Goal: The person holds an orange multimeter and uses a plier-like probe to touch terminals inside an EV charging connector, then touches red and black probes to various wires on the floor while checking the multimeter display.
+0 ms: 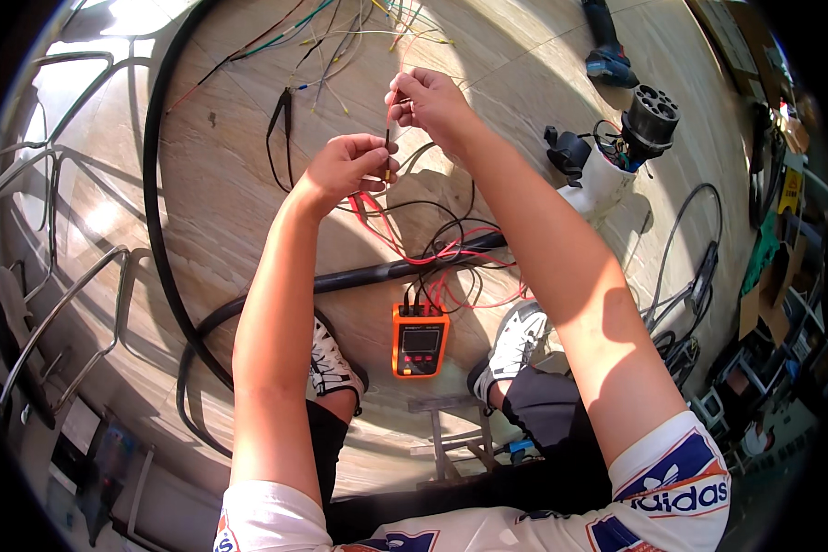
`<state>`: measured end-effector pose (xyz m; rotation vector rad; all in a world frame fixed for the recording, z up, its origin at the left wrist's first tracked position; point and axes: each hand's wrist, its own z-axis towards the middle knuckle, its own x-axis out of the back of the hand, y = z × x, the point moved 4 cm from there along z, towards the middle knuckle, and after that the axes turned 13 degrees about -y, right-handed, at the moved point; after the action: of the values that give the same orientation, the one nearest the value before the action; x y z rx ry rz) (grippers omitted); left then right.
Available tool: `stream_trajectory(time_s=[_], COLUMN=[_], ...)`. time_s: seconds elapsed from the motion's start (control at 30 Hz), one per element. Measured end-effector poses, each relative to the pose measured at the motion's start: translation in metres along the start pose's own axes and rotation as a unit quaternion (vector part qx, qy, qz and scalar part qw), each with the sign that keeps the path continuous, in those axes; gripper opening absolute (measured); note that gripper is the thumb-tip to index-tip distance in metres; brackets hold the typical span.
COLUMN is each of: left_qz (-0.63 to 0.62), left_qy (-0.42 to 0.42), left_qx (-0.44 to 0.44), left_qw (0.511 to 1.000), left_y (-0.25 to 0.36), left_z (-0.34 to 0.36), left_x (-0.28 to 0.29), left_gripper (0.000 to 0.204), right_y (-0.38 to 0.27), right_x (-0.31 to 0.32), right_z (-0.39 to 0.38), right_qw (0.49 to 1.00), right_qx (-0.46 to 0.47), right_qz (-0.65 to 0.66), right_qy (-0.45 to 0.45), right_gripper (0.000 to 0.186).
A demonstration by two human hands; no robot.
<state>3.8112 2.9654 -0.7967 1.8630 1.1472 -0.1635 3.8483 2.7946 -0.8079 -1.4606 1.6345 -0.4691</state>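
Observation:
My left hand [350, 170] and my right hand [428, 106] are raised over the floor, both closed on one thin wire [392, 112]. The right thumb and forefinger pinch its red upper length. Lower down, the left fingers close around a dark section with a gold-coloured end [387, 175]. Just under the left hand hangs a red test clip [359, 204] on a red lead; whether the hand touches it I cannot tell. A black test clip [287, 109] lies farther left by the loose wires. Between my feet stands an orange handheld tester [419, 339] with red and black leads plugged in.
Thick black cable [161, 202] loops around the left and crosses in front of my feet. Loose coloured wire ends [340, 55] spread at the top. On the right are a cordless power tool [607, 60], a round black connector [651, 118] and coiled cable [699, 285]. Metal frames [55, 184] stand left.

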Motion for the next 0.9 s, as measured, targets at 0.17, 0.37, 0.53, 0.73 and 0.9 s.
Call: stream_trajectory(time_s=[0.17, 0.37, 0.53, 0.73, 0.9], left_qz=[-0.001, -0.034, -0.05, -0.075, -0.079], left_qy=[0.024, 0.118, 0.137, 0.161, 0.142], left_qx=[-0.03, -0.056, -0.058, -0.088, -0.095], left_qw=[0.999, 0.991, 0.988, 0.98, 0.982], left_y=[0.006, 0.017, 0.002, -0.02, -0.03], left_z=[-0.006, -0.039, -0.05, -0.043, -0.033], left_x=[0.013, 0.052, 0.067, 0.066, 0.069], left_gripper=[0.021, 0.02, 0.022, 0.021, 0.017], right_y=[0.009, 0.032, 0.062, 0.067, 0.071], right_x=[0.0, -0.036, -0.091, -0.108, -0.093], right_z=[0.0, -0.051, -0.051, -0.046, -0.056], right_qw=[0.995, 0.806, 0.739, 0.726, 0.75], right_qx=[0.031, 0.206, 0.06, -0.08, -0.077], right_qz=[-0.07, -0.551, -0.671, -0.682, -0.656], right_qy=[0.056, 0.058, 0.015, -0.035, -0.027], right_gripper=[0.02, 0.011, 0.021, 0.032, 0.028])
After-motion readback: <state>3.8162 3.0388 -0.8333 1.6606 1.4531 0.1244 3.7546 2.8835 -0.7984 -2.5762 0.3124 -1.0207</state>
